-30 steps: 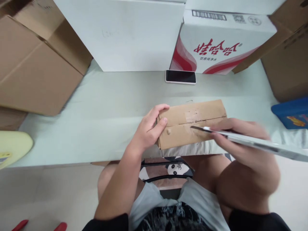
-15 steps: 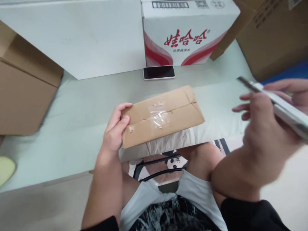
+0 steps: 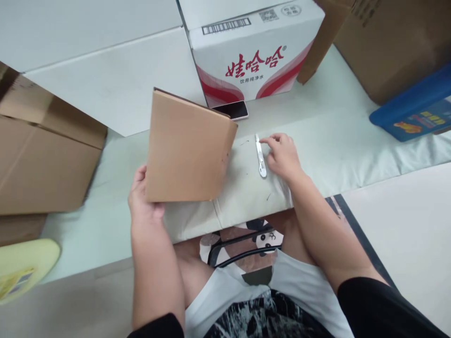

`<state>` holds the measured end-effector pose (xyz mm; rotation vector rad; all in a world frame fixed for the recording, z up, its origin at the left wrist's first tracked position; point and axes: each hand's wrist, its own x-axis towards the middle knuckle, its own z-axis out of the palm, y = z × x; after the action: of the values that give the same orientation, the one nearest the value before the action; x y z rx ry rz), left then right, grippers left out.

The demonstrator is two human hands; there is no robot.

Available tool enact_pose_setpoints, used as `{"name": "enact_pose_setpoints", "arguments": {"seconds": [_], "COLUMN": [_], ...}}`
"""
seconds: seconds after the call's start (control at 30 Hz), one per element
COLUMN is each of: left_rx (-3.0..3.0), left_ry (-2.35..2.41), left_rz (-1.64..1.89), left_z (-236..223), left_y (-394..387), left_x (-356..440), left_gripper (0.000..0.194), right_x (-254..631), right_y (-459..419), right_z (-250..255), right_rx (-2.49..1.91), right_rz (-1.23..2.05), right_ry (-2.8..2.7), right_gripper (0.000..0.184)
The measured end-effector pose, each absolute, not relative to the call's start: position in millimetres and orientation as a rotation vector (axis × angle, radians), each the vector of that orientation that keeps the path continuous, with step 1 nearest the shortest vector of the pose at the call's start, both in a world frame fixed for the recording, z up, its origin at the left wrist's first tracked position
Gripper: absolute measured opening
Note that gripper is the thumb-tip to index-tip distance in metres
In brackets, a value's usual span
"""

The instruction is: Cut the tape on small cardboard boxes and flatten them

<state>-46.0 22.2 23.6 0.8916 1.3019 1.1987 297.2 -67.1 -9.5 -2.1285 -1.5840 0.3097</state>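
My left hand [image 3: 143, 199] grips the lower left corner of a small brown cardboard box [image 3: 190, 150]. The box is tilted up so that a broad plain face shows, and its taped side is out of sight. On the pale table cover to the right of it lies a white utility knife [image 3: 260, 157], its blade end pointing away from me. My right hand [image 3: 283, 155] rests just right of the knife with the index finger stretched to its upper end; the other fingers are loosely bent and hold nothing.
A phone [image 3: 236, 110] lies partly behind the box, against a white and red water carton [image 3: 253, 65]. Large brown cartons [image 3: 45, 164] stand at left and far right. A blue package [image 3: 416, 108] is at right, a yellow container [image 3: 28, 267] at lower left.
My right hand has come down leftward and laid the knife on the table. The box has been turned up from its taped side to a broad plain face in my left hand.
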Motion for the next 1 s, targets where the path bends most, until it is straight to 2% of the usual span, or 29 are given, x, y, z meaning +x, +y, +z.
{"name": "enact_pose_setpoints", "arguments": {"seconds": [0.07, 0.13, 0.27, 0.33, 0.47, 0.57, 0.67, 0.8, 0.93, 1.0], "left_rx": [0.978, 1.029, 1.078, 1.08, 0.98, 0.915, 0.9, 0.853, 0.838, 0.904], "left_ry": [1.299, 1.302, 1.325, 1.339, 1.317, 1.297, 1.321, 1.352, 1.259, 1.101], "left_rz": [1.192, 1.17, 1.122, 1.116, 0.988, 0.864, 0.918, 1.005, 1.203, 1.312], "left_z": [20.2, 17.6, 14.2, 13.8, 18.3, 24.4, 28.8, 28.9, 23.2, 18.7], "left_y": [22.7, 22.4, 18.6, 15.7, 10.7, 8.4, 7.8, 9.0, 10.4, 10.6], "left_x": [-47.9, -49.0, -47.1, -45.2, -43.1, -40.8, -36.2, -31.1, -31.9, -34.2], "left_gripper": [0.032, 0.027, 0.052, 0.056, 0.055, 0.051, 0.049, 0.053, 0.052, 0.049], "right_x": [286.1, 271.2, 238.8, 227.0, 214.9, 211.8, 211.5, 213.1, 214.4, 215.7], "right_y": [-66.8, -65.4, -60.7, -58.4, -56.8, -57.6, -58.4, -58.0, -54.9, -53.1], "right_z": [-8.9, -9.0, -10.0, -9.3, -8.1, -12.2, -18.2, -19.0, -11.9, -8.9], "right_rx": [-1.935, -1.717, -1.418, -1.346, -1.417, -1.448, -1.393, -1.449, -1.606, -1.681], "right_rz": [0.357, 0.467, 0.65, 0.661, 0.673, 0.786, 0.874, 0.953, 0.811, 0.729], "right_ry": [-1.635, -1.755, -1.883, -1.87, -1.76, -1.655, -1.538, -1.369, -1.222, -1.121], "right_gripper": [0.037, 0.03, 0.04, 0.044, 0.049, 0.06, 0.068, 0.061, 0.058, 0.049]}}
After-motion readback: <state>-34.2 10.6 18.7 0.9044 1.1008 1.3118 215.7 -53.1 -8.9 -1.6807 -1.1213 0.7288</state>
